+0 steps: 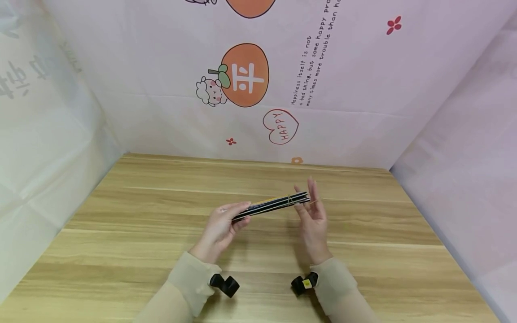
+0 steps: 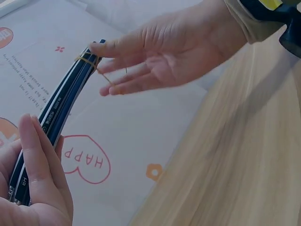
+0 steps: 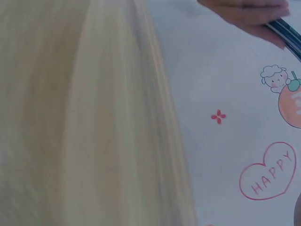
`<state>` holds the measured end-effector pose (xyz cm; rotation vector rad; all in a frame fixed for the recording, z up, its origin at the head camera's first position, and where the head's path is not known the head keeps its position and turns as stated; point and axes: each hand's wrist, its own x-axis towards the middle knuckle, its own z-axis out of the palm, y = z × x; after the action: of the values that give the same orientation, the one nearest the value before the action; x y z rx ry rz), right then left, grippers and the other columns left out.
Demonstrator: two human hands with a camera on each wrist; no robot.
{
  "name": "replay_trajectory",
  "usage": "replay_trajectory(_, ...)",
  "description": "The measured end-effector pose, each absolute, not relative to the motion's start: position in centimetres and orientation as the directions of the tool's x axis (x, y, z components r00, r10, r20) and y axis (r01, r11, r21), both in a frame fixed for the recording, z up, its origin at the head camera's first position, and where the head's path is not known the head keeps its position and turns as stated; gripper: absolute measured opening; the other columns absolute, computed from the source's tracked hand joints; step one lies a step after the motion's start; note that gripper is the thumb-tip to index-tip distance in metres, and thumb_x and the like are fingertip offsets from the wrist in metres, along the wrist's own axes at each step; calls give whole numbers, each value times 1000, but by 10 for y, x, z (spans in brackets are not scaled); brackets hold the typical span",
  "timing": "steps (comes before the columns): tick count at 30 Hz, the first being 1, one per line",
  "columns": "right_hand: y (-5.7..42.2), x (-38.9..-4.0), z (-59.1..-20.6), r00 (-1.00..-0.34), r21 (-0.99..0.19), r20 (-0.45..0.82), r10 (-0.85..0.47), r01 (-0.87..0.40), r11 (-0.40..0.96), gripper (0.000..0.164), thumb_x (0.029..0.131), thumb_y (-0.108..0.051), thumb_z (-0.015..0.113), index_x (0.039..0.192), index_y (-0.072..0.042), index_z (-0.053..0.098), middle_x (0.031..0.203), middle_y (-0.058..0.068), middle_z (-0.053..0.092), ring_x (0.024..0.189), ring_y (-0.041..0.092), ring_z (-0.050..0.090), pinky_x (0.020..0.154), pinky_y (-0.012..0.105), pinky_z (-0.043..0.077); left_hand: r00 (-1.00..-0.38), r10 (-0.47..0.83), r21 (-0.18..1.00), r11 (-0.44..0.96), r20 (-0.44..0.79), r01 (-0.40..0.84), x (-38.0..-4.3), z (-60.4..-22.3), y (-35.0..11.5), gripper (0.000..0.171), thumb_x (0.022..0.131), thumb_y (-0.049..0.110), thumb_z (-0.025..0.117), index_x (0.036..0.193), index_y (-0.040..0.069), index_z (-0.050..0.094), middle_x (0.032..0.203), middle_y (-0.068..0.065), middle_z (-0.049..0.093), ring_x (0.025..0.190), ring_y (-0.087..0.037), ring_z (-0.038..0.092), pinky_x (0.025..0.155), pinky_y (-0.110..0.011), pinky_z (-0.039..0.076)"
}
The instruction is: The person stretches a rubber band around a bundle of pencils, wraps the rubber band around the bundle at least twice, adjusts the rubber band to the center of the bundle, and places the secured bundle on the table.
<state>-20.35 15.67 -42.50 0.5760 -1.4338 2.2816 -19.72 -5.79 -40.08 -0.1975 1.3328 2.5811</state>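
Observation:
Tilted above the table, a bundle of dark pencils (image 1: 274,205) points right and slightly away, and my left hand (image 1: 220,225) grips its near end between thumb and fingers. A yellow pencil edge shows along the bundle's far side. Near the other end a thin tan rubber band (image 2: 87,60) wraps the pencils, with one strand stretched out to the fingers of my right hand (image 1: 313,228). That hand's thumb touches the bundle's end, while its fingers extend straight beyond. In the right wrist view, the left hand (image 3: 256,16) and part of the pencils (image 3: 287,35) show at the top corner.
A wood-grain table (image 1: 141,233) lies beneath both hands. A white printed sheet (image 1: 161,121) with cartoon drawings and lettering rises at the back, and pale sheets stand along both sides. Black cameras (image 1: 226,285) are strapped to both wrists over beige sleeves.

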Motion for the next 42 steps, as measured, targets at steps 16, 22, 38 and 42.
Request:
replay_trajectory(16, 178, -203, -401, -717, -739, 630, -297, -672, 53, 55, 85, 15, 66, 138, 8, 51, 138, 5, 62, 121, 11, 61, 101, 23, 53, -980, 163, 905, -390, -112, -168, -200, -389, -81, 8, 89, -2, 70, 89, 3, 76, 91, -9, 76, 59, -15, 71, 61, -25, 63)
replay_trajectory(22, 181, -200, -395, -733, -786, 537, -417, -615, 68, 44, 89, 10, 65, 132, 12, 55, 139, -3, 61, 123, 11, 60, 101, 21, 53, -981, 173, 945, -295, -90, -139, -201, -387, -87, 18, 87, 2, 73, 102, -8, 72, 92, -9, 76, 61, -17, 71, 64, -29, 64)
replay_trajectory(38, 190, -198, -389, -869, -937, 320, -377, -349, 7, 27, 85, 1, 73, 112, -4, 73, 117, -8, 70, 101, 14, 67, 77, 24, 62, -975, 205, 954, -263, -88, -142, -199, -386, -84, 26, 86, 5, 75, 106, -13, 70, 94, -13, 76, 61, -17, 71, 61, -27, 64)
replay_trajectory(42, 191, -198, -389, -867, -940, 325, -378, -341, -27, 26, 85, 3, 73, 109, -7, 71, 116, -6, 66, 98, 13, 66, 77, 23, 62, -972, 219, 957, -256, -84, -140, -200, -387, -84, 29, 87, 5, 74, 107, -14, 68, 94, -11, 76, 62, -17, 71, 62, -28, 64)
